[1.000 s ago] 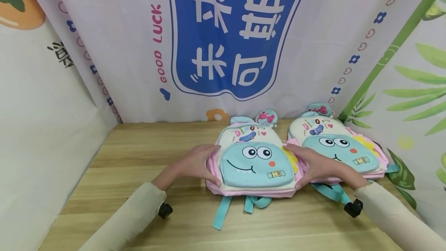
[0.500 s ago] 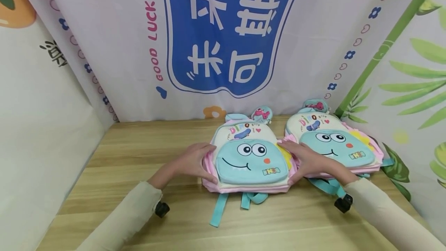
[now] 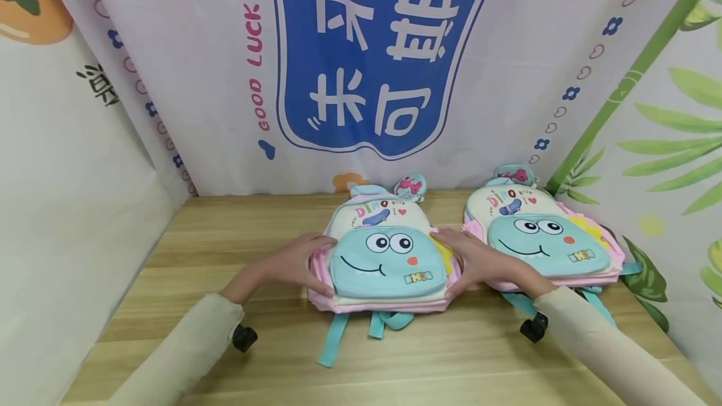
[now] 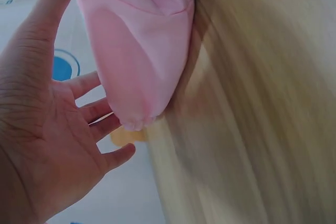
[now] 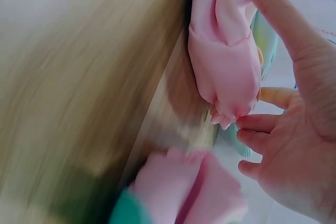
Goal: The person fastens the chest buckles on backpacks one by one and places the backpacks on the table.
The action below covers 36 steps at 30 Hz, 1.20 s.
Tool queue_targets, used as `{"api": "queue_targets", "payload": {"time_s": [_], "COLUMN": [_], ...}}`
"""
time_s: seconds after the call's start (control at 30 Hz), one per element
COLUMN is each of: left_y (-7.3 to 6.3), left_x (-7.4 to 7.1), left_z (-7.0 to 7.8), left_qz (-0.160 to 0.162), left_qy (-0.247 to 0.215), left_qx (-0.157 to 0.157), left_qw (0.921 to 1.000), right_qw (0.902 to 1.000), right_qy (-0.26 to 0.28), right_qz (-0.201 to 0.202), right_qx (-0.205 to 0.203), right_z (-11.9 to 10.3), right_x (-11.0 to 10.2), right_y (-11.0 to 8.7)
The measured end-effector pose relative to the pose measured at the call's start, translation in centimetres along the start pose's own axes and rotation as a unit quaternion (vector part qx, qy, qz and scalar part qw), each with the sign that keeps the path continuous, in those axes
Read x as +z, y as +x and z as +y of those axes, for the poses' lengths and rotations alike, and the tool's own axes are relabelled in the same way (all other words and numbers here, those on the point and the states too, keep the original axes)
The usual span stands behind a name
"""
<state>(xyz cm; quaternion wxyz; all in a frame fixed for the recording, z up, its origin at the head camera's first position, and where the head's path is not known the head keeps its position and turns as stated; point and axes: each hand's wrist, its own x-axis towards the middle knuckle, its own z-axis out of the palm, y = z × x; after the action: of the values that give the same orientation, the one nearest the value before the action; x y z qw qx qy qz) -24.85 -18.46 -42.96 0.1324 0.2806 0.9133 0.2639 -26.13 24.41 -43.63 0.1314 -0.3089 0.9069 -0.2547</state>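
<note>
**Left hand (image 3: 299,264) and right hand (image 3: 479,262) flank a dinosaur backpack (image 3: 389,263)**

Both hands are spread, thumbs toward its near corners, fingers farther along its sides. It lies face up on the desk (image 3: 271,374), beside a second backpack (image 3: 549,246). Only the wrist views show the palms and a pink side panel's (image 4: 131,51) gathered end.

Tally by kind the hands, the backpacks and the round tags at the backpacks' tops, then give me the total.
Hands: 2, the left hand and the right hand
Backpacks: 2, the middle backpack between the hands and the far-right backpack
Round tags: 2, the middle tag and the far-right tag
Total: 6
</note>
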Motion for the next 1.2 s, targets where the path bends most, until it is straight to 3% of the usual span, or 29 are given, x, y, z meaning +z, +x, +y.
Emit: {"api": "queue_targets", "payload": {"time_s": [0.13, 0.4, 0.73, 0.93, 1.2], "left_y": [-0.6, -1.5, -2.7, -3.2, -3.5], "left_x": [-0.5, -1.3, -3.3, -4.1, -4.3], "left_z": [-0.7, -2.4, -4.6, -5.1, -5.4], "left_qz": [-0.019, -0.028, -0.046, -0.064, -0.075], "left_qy": [-0.019, -0.03, -0.04, -0.055, -0.06], "left_qx": [-0.02, -0.007, -0.021, -0.033, -0.057], "left_qw": [0.9994, 0.9991, 0.9979, 0.9959, 0.9937], "right_qw": [0.9998, 0.9996, 0.9996, 0.9997, 0.9995], "right_qy": [-0.017, -0.01, -0.015, 0.019, 0.026], "right_qz": [0.001, -0.002, 0.001, -0.01, -0.007], "right_qx": [-0.011, -0.026, -0.024, -0.013, -0.018], "right_z": [-0.5, -1.4, -3.0, -3.8, -3.5], "right_x": [0.6, 1.6, 2.5, 3.1, 3.7], "right_y": [0.8, 2.1, 3.9, 4.2, 4.5]}}
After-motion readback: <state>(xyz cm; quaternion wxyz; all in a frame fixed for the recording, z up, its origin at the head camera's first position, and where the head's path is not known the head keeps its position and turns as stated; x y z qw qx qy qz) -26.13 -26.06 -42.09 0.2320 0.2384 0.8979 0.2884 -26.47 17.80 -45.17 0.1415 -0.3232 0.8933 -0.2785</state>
